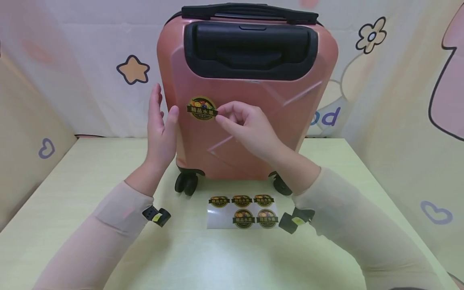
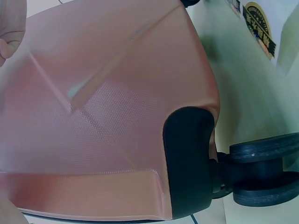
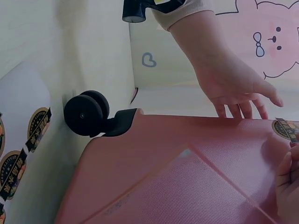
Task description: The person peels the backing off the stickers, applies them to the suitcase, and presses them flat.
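A pink hard-shell suitcase (image 1: 253, 141) stands upright on its wheels, its black handle recess facing me. My right hand (image 1: 250, 127) pinches the right end of a round black-and-gold fruit sticker (image 1: 201, 108) between thumb and fingertips, at the suitcase's upper left face. My left hand (image 1: 161, 129) is at the suitcase's left side, fingers straight and pointing up. In the right wrist view the left hand's fingers (image 3: 243, 109) lie along the case edge, and the sticker (image 3: 284, 128) shows at the right border. Only part of a hand (image 2: 10, 28) appears in the left wrist view.
On the pale table (image 1: 188, 257), a white sticker sheet (image 1: 219, 217) with several matching stickers lies in front of the suitcase. Black wheels (image 1: 186, 183) support the case. Behind it hangs a cloth backdrop (image 1: 90, 92) with printed stars, flowers and hearts.
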{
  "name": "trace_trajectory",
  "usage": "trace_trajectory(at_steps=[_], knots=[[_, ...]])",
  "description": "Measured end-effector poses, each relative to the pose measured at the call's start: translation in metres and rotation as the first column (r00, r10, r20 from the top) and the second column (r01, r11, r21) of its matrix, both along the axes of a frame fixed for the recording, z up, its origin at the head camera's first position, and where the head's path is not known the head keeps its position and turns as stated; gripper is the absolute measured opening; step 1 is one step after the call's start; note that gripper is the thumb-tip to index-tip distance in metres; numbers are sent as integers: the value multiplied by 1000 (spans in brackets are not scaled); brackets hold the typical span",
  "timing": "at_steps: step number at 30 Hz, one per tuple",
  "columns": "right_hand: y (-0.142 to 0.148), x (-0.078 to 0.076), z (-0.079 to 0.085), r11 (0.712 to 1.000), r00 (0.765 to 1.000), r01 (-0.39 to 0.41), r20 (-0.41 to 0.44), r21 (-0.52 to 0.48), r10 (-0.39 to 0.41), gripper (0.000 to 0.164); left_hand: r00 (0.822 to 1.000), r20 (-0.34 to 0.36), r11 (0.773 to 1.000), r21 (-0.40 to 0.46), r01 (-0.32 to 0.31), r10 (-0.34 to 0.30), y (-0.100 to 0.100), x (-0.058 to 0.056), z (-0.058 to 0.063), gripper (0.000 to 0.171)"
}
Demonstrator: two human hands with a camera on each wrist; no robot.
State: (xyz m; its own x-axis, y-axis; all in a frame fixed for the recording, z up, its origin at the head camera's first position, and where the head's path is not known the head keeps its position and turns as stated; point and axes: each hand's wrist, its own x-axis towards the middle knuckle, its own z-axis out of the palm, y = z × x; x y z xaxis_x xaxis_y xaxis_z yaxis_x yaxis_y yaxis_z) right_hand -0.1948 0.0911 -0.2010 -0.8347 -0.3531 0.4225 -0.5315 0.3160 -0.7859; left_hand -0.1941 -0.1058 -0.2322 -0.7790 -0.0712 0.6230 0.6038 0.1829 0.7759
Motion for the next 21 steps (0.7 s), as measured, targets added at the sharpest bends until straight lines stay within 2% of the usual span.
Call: trace_trajectory(at_steps=[5, 13, 17, 21], knots=[[-2, -2, 3, 1000, 1000, 4, 0, 12, -4, 22, 999, -21, 999, 15, 39, -38, 1, -4, 0, 68], [-5, -7, 8, 999, 999, 8, -35, 48, -6, 24, 995, -58, 995, 41, 88, -86, 4, -10, -2, 83], [-5, -8, 10, 998, 999, 10, -38, 61, -8, 25, 993, -64, 994, 54, 99, -96, 5, -14, -1, 91], [-6, -9, 12, 998, 999, 7, -31, 58, -5, 25, 993, -66, 993, 59, 103, -100, 5, -17, 1, 92]])
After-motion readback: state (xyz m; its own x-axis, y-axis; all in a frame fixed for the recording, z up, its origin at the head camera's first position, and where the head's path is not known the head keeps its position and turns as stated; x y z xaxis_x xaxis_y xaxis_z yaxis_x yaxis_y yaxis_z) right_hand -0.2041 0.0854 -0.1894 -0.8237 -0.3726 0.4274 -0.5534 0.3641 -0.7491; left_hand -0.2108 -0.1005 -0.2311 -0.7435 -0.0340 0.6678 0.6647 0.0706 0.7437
